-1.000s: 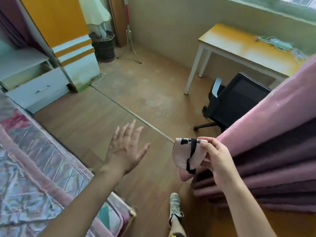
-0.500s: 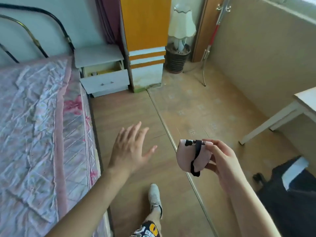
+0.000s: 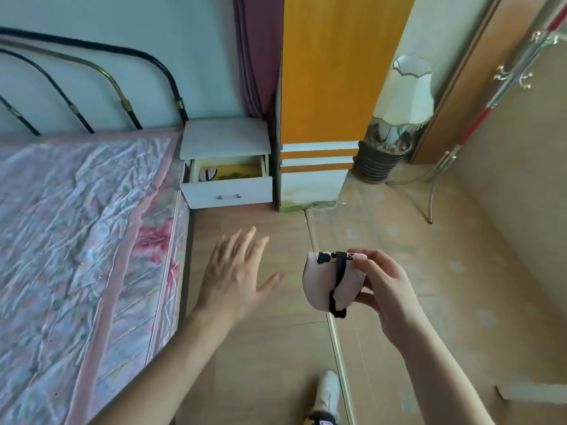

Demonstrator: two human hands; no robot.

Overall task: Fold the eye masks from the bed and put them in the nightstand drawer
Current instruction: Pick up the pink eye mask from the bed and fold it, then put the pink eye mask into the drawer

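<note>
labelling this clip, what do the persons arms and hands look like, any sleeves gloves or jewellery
Both forearms are bare as far as the frame shows: no sleeves in view. The left hand and the right hand wear no gloves, and no rings, watch or bracelet show on the fingers or wrists. The nails look short and unpainted, though motion blur softens the detail.

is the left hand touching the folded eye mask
Apart. The head view shows bare floor between the open left hand and the folded eye mask, which only the right hand pinches.
</note>
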